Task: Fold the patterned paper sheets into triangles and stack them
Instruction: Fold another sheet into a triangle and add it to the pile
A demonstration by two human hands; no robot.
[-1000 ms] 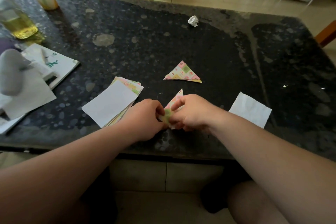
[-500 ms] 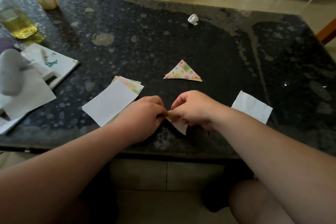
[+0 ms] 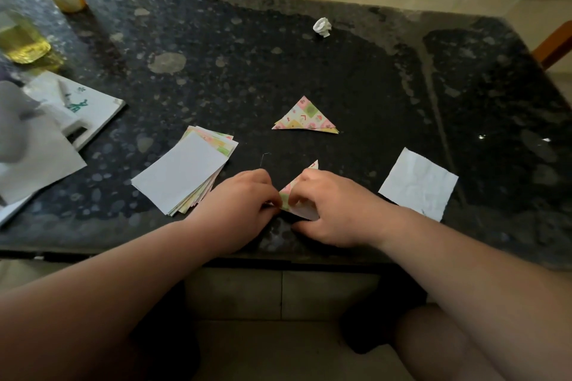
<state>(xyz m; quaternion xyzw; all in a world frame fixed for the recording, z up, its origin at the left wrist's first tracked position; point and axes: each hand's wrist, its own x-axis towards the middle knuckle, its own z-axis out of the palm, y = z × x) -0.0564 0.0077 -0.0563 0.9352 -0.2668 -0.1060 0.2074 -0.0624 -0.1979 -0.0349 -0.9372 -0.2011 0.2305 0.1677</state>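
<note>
Presently, by item. Left hand (image 3: 238,207): forearm reaching over the near edge of the table (image 3: 278,56), knuckles up, fingers (image 3: 272,195) curled and pinching the left corner of the patterned sheet (image 3: 289,193). Right hand (image 3: 334,210): palm down, fingers bent, pinching the same half-folded sheet, whose tip pokes out beyond my knuckles. Folded triangle (image 3: 305,116): flat, farther out. Stack of sheets (image 3: 182,173): white side up, just beside my left hand.

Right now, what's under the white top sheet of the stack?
Patterned sheets peek out beneath the white sheet along its far and right edges; how many lie under it is covered.
</note>
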